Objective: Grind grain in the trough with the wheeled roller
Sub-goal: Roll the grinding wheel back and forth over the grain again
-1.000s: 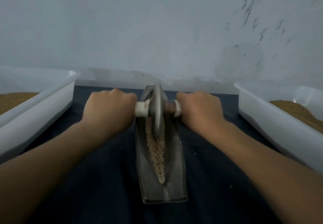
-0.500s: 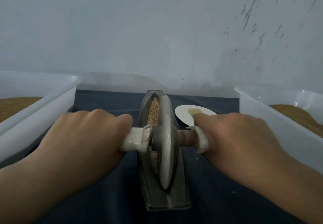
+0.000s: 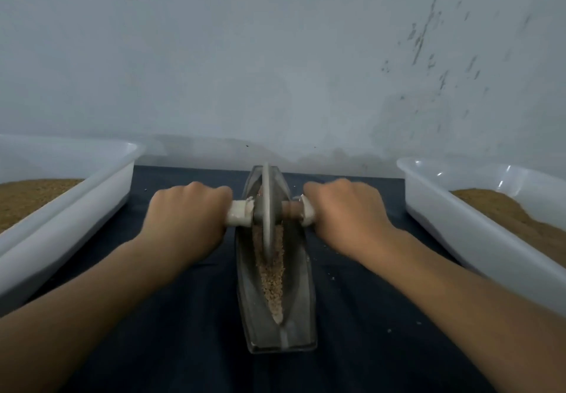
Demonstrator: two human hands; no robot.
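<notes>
"Both hands on it?"
"Yes. The left hand point(image 3: 186, 218) clenches the white handle end point(image 3: 240, 216). Between the fists the wheeled roller point(image 3: 267, 209) stands upright at the far end of the trough point(image 3: 301, 300), and the right hand point(image 3: 349, 215) wraps the other end."
"Which step?"
"Mid-grind, I judge. The grain point(image 3: 272, 273) lies nearer than the fingers, so next comes a pressed pull back over it."

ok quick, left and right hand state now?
Left hand: closed, gripping the white-wrapped left handle of the grey disc-wheeled roller.
Right hand: closed, gripping the roller's right handle.
</notes>
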